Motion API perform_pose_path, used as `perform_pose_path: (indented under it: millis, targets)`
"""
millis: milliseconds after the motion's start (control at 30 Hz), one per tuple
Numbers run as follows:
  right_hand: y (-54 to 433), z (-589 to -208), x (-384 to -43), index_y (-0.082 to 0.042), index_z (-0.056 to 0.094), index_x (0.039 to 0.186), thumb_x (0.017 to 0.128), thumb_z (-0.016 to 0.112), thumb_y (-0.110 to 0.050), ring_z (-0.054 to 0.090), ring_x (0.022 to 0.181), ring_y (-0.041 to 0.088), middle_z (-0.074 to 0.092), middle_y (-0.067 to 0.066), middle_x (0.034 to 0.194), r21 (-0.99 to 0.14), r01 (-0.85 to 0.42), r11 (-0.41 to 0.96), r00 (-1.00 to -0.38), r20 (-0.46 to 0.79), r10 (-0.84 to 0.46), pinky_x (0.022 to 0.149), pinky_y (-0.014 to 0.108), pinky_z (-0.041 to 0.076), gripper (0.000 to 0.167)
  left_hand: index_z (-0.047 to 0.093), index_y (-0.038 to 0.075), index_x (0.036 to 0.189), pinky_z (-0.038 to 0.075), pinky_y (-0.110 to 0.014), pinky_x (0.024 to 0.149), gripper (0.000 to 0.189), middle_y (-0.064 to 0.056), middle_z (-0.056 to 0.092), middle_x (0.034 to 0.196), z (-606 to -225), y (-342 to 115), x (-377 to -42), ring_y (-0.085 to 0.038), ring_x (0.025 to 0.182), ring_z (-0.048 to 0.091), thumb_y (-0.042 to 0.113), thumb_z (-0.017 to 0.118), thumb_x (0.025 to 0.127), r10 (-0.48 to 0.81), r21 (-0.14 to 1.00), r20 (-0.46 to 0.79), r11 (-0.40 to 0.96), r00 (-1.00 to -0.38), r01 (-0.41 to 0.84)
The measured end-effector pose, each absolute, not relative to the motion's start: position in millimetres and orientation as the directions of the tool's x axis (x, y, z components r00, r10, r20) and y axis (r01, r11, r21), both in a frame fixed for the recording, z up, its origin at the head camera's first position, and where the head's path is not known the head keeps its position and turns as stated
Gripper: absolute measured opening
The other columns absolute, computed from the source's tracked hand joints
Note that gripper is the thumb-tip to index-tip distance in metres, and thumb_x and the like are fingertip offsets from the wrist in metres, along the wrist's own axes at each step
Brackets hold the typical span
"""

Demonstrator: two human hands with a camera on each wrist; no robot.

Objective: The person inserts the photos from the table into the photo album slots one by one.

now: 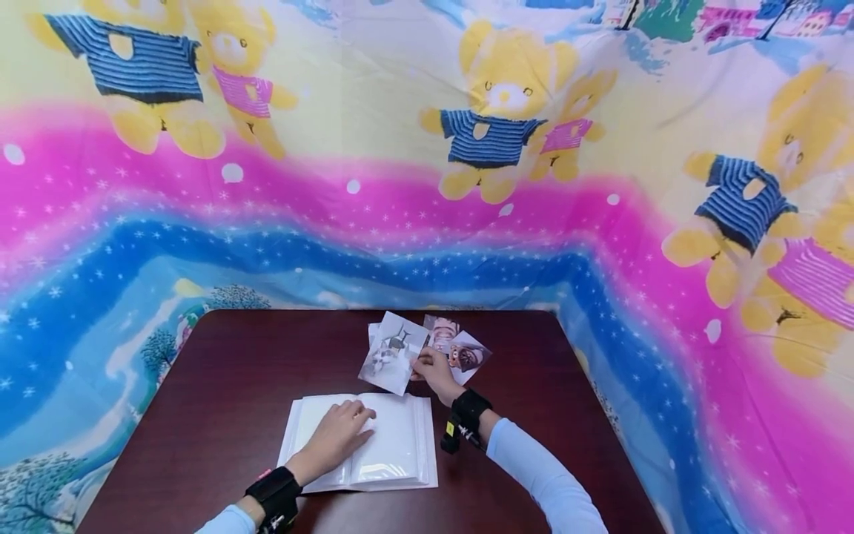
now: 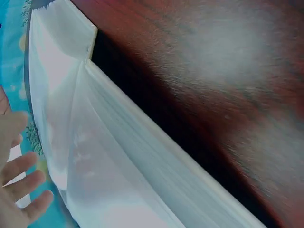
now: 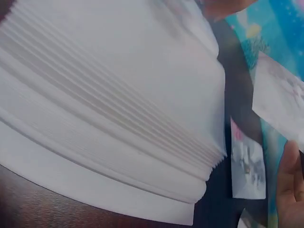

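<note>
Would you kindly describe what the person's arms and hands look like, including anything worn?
The left hand and right hand wear no gloves. The left sleeve and right sleeve are light blue. A black left band and black right band circle the wrists. Beside the right one sits a small black device with a yellow patch.

An album (image 1: 390, 437) was laid on the table (image 1: 253, 363), with photos (image 1: 470, 356) spread at its one o'clock; beyond the table, at twelve o'clock, a cloth (image 1: 380, 222) was hung.
</note>
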State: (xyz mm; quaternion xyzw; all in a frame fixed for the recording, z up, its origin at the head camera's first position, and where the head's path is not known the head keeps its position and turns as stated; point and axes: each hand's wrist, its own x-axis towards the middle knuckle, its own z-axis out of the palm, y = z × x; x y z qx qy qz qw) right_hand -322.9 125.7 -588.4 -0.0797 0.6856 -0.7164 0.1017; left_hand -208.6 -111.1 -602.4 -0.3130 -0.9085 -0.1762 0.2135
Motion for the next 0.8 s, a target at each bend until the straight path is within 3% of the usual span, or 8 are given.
perform_pose_path:
  millis: [67,167,267,467,667,800]
  targets:
    - [125,-591,-328,0.019,0.05,0.106,0.097,0.053,0.008,0.063,0.074,0.024,0.059,0.018,0.083,-0.999,0.029,-0.037,-0.967,-0.018,-0.254,0.08,0.05,0.057,0.014,0.066,0.008,0.11,0.051,-0.043,0.08,0.035,-0.011,0.063,0.106,-605,-108,-212,-0.027,0.101,0.06,0.022,0.081,0.082,0.57,0.152,0.435,0.716,-0.697,0.681]
    - [123,-597,-331,0.018,0.05,0.105,0.097,0.054,0.008,0.063,0.075,0.03,0.058,0.016,0.08,-0.999,0.045,-0.03,-0.966,-0.036,-0.257,0.083,0.055,0.054,0.014,0.063,0.003,0.12,0.046,-0.054,0.094,0.044,-0.025,0.057,0.128,-609,-105,-219,-0.04,0.122,0.053,0.026,0.077,0.086,0.633,0.151,0.353,0.687,-0.688,0.71]
    - [119,-600,-332,0.013,0.05,0.1,0.097,0.055,0.006,0.064,0.075,0.031,0.058,0.012,0.078,-0.998,0.059,-0.016,-0.966,-0.052,-0.254,0.084,0.054,0.055,0.009,0.062,0.001,0.124,0.041,-0.06,0.1,0.049,-0.032,0.049,0.138,-612,-104,-224,-0.047,0.129,0.045,0.031,0.075,0.088,0.663,0.159,0.291,0.678,-0.69,0.718]
    - [113,-600,-336,0.004,0.047,0.088,0.096,0.056,0.008,0.067,0.074,0.032,0.06,0.019,0.077,-0.998,0.058,-0.034,-0.973,-0.049,-0.227,0.08,0.047,0.058,0.013,0.064,0.006,0.124,0.04,-0.058,0.102,0.045,-0.031,0.05,0.138,-622,-109,-228,-0.045,0.129,0.046,0.036,0.069,0.091,0.685,0.095,0.284,0.676,-0.671,0.731]
    - [108,-602,-338,0.004,0.045,0.086,0.095,0.056,0.01,0.066,0.078,0.043,0.059,0.02,0.077,-0.997,0.061,-0.039,-0.979,-0.052,-0.196,0.081,0.052,0.056,0.016,0.066,0.009,0.118,0.044,-0.056,0.097,0.04,-0.03,0.054,0.132,-626,-108,-227,-0.044,0.123,0.05,0.037,0.07,0.09,0.688,0.01,0.373,0.668,-0.623,0.744]
    - [107,-608,-336,0.006,0.043,0.085,0.096,0.055,0.01,0.067,0.074,0.038,0.057,0.018,0.075,-0.997,0.075,-0.027,-0.968,-0.067,-0.241,0.083,0.054,0.055,0.017,0.067,0.01,0.114,0.045,-0.055,0.094,0.038,-0.03,0.055,0.128,-627,-107,-226,-0.044,0.119,0.052,0.035,0.073,0.086,0.679,-0.01,0.408,0.672,-0.61,0.741]
